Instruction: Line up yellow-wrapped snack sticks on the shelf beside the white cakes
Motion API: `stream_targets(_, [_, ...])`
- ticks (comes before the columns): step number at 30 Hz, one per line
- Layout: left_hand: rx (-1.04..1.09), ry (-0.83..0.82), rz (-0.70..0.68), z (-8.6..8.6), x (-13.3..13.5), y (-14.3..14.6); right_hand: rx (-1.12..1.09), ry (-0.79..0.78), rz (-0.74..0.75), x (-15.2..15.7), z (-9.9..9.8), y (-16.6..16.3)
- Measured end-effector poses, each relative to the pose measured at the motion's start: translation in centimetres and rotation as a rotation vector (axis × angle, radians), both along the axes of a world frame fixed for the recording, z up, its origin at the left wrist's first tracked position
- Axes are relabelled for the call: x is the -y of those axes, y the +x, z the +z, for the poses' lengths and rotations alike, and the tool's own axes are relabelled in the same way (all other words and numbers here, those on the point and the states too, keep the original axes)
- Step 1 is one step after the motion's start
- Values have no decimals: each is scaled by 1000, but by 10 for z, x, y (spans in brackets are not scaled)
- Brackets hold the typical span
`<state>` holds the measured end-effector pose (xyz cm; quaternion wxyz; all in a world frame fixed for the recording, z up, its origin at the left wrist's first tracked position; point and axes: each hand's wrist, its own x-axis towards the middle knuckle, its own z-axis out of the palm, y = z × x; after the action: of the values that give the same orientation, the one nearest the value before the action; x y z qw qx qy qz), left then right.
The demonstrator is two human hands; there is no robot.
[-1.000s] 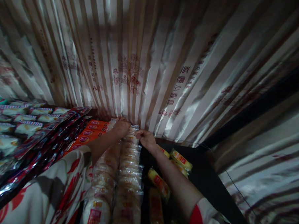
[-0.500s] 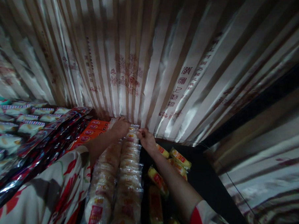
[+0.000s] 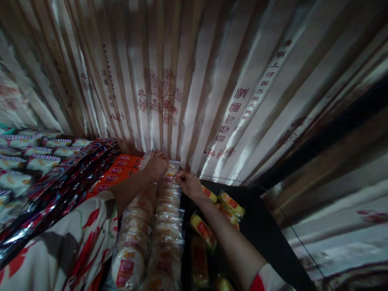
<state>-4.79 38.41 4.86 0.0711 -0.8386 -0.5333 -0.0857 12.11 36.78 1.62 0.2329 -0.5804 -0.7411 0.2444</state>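
Two long rows of round flat cakes in clear wrappers run away from me, a left row and a right row, overlapping one another. At the far end of the right row lies one wrapped round cake. My left hand is closed at that cake's left side, its fingers bent over the wrapper's far edge. My right hand pinches the right edge of the same wrapper between thumb and fingers. The dim light blurs the exact grip of both hands.
Orange boxes lie left of the rows, beside dark shiny packets and white striped-top packs. Several yellow wrapped cakes rest on the black surface to the right. A pleated, printed curtain hangs right behind.
My right hand has shifted slightly left along the far cake's wrapper. My left hand stays nearly in place. The view has turned a little.
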Motion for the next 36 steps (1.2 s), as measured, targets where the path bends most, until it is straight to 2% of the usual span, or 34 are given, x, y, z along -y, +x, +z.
stream_targets(6, [14,-20,-52,5,11,-7,84,77,-134,1,7,-7])
stream_targets(9, [6,-67,-74,7,13,-10,51,82,-144,3,5,-7])
stream_targets(15, [-8,-74,-10,9,21,-4,-43,161,-173,20,1,6])
stream_targets(18, [10,-52,32,9,25,-1,-73,89,-67,30,2,14])
stream_targets(21, [9,-48,48,9,28,1,-211,18,90,35,1,16])
stream_targets(23, [15,-44,43,10,29,1,-273,3,127,35,-1,13])
stream_targets(27, [27,-17,32,14,32,1,-275,-3,67,31,-2,6])
stream_targets(30, [15,10,-33,16,35,-3,-221,19,-35,29,-1,3])
stream_targets(33, [-2,-38,-88,16,39,-9,-173,42,-105,28,1,0])
stream_targets(36, [-23,-95,-73,16,45,-12,-146,57,-114,32,3,-3])
